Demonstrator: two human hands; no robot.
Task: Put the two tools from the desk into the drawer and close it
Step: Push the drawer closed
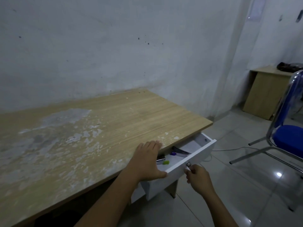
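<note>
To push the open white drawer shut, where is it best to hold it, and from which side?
Take the small metal knob on the drawer front, coming from the front. It sticks out toward you, and the right hand fingers are already there.

Head cam, looking fwd/down, close over desk (98,128) edge and open drawer (193,159).

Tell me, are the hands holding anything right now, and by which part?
The right hand pinches the small metal knob on the open white drawer. The left hand rests flat on the wooden desk, holding nothing.
</note>
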